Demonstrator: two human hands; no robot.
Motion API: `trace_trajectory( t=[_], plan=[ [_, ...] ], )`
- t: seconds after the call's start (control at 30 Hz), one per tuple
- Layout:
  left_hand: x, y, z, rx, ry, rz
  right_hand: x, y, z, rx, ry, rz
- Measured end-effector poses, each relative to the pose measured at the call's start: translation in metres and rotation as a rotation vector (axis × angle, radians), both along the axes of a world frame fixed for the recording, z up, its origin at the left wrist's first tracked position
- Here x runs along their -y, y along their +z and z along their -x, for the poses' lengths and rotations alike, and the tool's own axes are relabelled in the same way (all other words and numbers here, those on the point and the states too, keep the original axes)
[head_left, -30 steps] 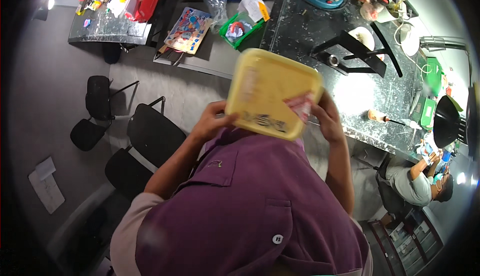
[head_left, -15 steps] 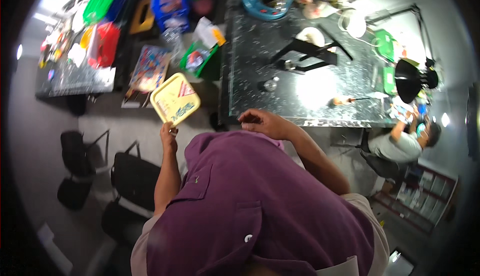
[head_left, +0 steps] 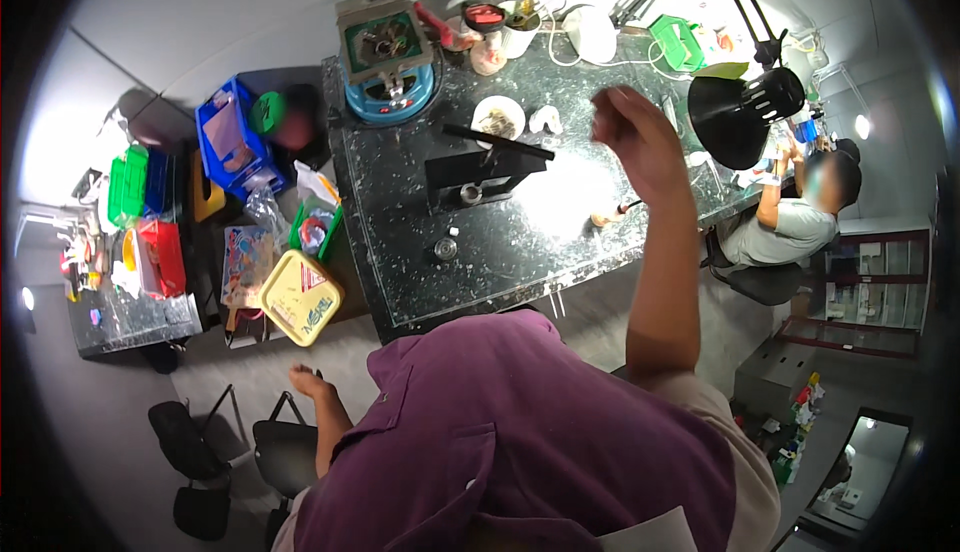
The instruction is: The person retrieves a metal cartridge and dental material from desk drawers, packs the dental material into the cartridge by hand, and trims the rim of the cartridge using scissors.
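Note:
My left hand (head_left: 310,382) hangs at the left, just below a cream-yellow plastic tub (head_left: 300,297), apart from it. Its fingers look loosely apart, with nothing in them. Raised over the right part of the black speckled table (head_left: 400,297), my right hand (head_left: 640,147) has its fingers loosely bent and shows no object. Closest to it are a black desk lamp (head_left: 745,117) and a tool with a rounded light handle (head_left: 605,218). On the table to its left stand a black angled frame (head_left: 470,177), a white bowl (head_left: 497,120), a white horseshoe-shaped cast (head_left: 546,120) and a small metal piece (head_left: 446,248).
A blue machine (head_left: 392,97) sits at the table's back left, with a white container (head_left: 592,34) farther right. Blue (head_left: 240,152) and green bins (head_left: 318,237) crowd the left. Chairs (head_left: 285,457) stand lower left. A co-worker (head_left: 790,222) sits at the right.
My left hand has let go of the yellow tub and drawn back from it. My right hand has risen from the table's near edge toward the lamp. The view has shifted.

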State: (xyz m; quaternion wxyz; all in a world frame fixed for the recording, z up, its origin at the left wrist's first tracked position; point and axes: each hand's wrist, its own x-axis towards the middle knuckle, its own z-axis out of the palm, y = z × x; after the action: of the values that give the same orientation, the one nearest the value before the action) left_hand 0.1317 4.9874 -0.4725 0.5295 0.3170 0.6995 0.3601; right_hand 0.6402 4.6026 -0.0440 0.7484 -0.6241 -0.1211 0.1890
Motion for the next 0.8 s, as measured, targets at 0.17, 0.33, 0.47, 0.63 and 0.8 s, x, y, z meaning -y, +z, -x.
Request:
trace_trajectory(
  t=[0.17,0.33,0.47,0.63,0.8],
  plan=[
    [-0.015,-0.012,0.064,-0.858,-0.433,-0.385,-0.033,-0.025,-0.044,0.066,-0.171,-0.054],
    [0.049,-0.014,0.045,-1.09,-0.494,-0.418,0.012,-0.004,0.025,0.328,0.297,0.176],
    [0.064,0.013,0.005,-1.101,-0.685,-0.43,0.155,0.002,0.007,-0.261,0.865,-0.014],
    [0.069,0.041,-0.03,-1.089,-0.878,-0.459,0.292,-0.133,-0.054,-0.346,-0.198,0.627],
    [0.072,0.067,-0.063,-0.989,-1.008,-0.482,0.396,-0.235,-0.118,0.14,-0.88,1.207]
  ],
)
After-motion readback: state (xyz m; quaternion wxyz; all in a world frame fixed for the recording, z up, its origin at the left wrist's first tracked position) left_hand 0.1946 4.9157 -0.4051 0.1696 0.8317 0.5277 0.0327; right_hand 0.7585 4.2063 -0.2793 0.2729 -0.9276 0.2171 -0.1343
